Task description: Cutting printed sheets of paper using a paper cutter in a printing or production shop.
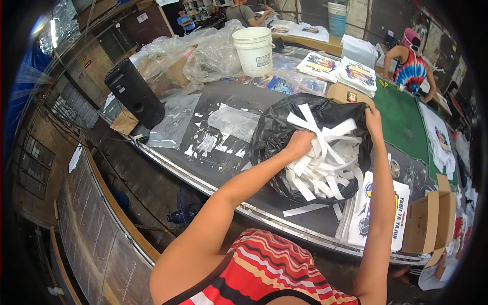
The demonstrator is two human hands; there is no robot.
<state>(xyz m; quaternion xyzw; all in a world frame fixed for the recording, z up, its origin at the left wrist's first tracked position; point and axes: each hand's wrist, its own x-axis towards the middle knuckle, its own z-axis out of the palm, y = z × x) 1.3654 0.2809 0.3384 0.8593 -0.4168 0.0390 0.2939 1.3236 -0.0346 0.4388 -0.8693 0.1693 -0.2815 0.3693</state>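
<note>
A black plastic bag [277,127] lies on the dark worktable [213,162], stuffed with white paper strips [325,168]. My left hand [299,143] is pushed into the bag's mouth, fingers closed around a bunch of the strips. My right hand [373,122] grips the bag's far rim and holds it up. A few loose strips [305,208] lie on the table just below the bag.
A stack of printed sheets [378,213] sits right of the bag, a cardboard box [429,223] beyond it. A white bucket [254,51], clear plastic sheeting [203,56] and a black speaker [134,91] stand at the back left. Other people work at a green table [401,117].
</note>
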